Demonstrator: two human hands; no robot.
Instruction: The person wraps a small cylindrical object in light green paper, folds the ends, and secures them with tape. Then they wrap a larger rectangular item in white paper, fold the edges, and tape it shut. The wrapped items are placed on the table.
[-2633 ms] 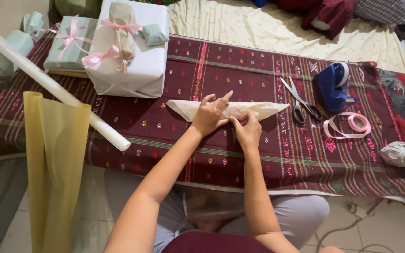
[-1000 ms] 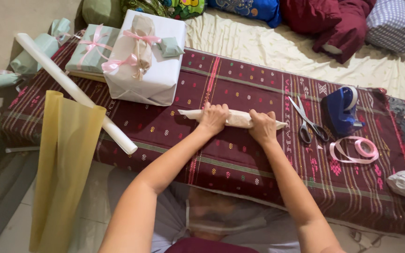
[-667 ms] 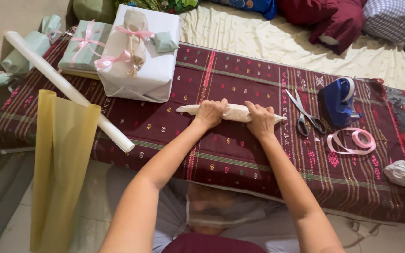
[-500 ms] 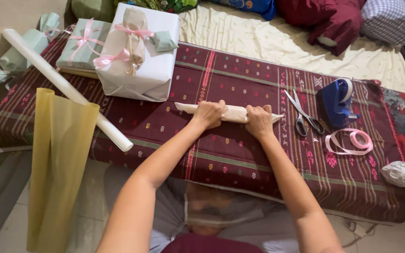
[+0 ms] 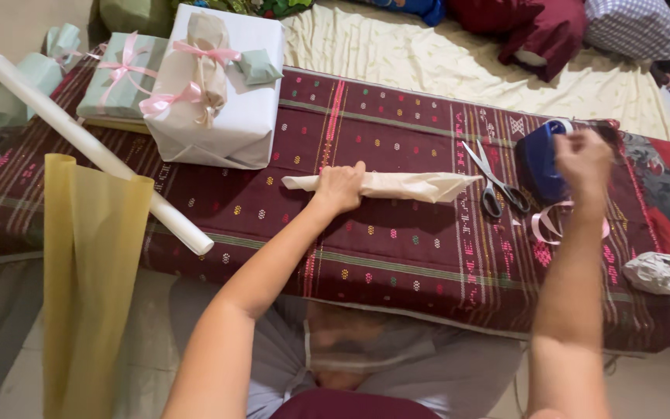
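Observation:
A long roll wrapped in cream paper (image 5: 412, 186) lies across the dark red woven cloth (image 5: 397, 248). My left hand (image 5: 340, 187) presses down on its left part, fingers curled over it. Far to the right, my right hand (image 5: 583, 159) is blurred over the blue tape dispenser (image 5: 540, 161), touching its top; whether it grips tape is unclear. Scissors (image 5: 494, 182) lie between the roll's right tip and the dispenser. A loop of pink ribbon (image 5: 546, 223) rests just below the dispenser, partly behind my right forearm.
A large white gift box with pink bows (image 5: 215, 89) and a pale green box (image 5: 118, 77) stand at the back left. A white paper roll (image 5: 91, 147) and a yellow sheet (image 5: 91, 256) lie left. Crumpled paper (image 5: 664, 271) sits at the right edge. Bedding lies behind.
My right hand has left the cream roll and moved right to the tape dispenser. The left hand stays on the roll, whose right end now lies uncovered.

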